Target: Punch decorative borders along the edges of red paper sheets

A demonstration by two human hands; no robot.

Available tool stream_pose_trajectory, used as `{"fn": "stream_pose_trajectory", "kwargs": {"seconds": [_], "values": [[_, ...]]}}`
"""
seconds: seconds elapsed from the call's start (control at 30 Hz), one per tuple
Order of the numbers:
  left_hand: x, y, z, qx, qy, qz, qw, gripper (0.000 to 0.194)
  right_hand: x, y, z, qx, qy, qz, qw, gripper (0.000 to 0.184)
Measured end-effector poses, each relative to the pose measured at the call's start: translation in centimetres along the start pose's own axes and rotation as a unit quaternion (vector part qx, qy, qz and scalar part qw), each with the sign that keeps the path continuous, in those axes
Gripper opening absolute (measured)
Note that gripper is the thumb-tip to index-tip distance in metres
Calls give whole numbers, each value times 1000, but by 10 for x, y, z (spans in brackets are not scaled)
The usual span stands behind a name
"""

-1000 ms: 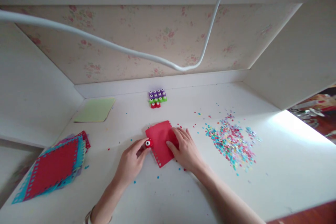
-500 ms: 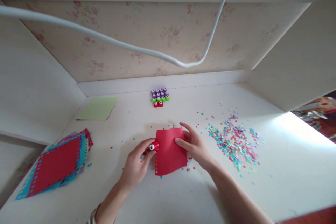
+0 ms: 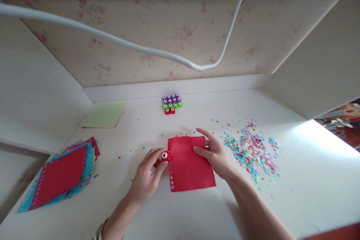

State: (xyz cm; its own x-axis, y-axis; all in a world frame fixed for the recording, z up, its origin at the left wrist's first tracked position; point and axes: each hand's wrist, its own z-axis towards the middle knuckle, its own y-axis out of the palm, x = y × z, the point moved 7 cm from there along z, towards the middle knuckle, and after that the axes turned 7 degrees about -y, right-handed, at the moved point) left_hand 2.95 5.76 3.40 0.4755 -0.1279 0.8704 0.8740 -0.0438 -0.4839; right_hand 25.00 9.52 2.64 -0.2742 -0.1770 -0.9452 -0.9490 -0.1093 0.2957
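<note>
Between the thumb and fingers of my left hand (image 3: 147,174) is a small red craft punch (image 3: 165,155) with a white and black top. The punch sits on the left edge of a red sheet of paper (image 3: 189,168). Below it, a row of small punched holes runs down that edge to the bottom corner. My right hand (image 3: 215,155) grips the paper's right side, thumb on top and the other fingers partly hidden beneath, the index finger stretched out past the edge.
Several purple, green and red punches (image 3: 172,102) stand in rows near the back wall. Punched sheets (image 3: 60,176) lie stacked at left, below pale green paper (image 3: 104,115). Confetti (image 3: 254,150) is heaped at right, with bits scattered about. A white cable (image 3: 135,47) hangs across the view.
The red paper has flattened out and its right side has shifted rightward with my right hand. My left hand still holds the punch at the left edge, nearly in place.
</note>
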Motion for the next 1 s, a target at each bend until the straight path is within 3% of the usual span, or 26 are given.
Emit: {"fn": "stream_pose_trajectory", "kwargs": {"seconds": [0.13, 0.4, 0.63, 1.0], "values": [[-2, 5, -1, -18, -31, -27, 999, 33, 3, 3, -1, -6, 16, 14, 1000, 72], [-7, 6, 0, -30, -25, -47, 998, 31, -1, 2, -2, 22, 36, 9, 999, 69], [-9, 10, 0, -38, -42, -90, 994, 31, 5, 4, -1, -9, 38, 7, 999, 67], [0, 13, -2, -69, -32, -123, 990, 31, 6, 1, 1, -4, 55, 11, 998, 62]]}}
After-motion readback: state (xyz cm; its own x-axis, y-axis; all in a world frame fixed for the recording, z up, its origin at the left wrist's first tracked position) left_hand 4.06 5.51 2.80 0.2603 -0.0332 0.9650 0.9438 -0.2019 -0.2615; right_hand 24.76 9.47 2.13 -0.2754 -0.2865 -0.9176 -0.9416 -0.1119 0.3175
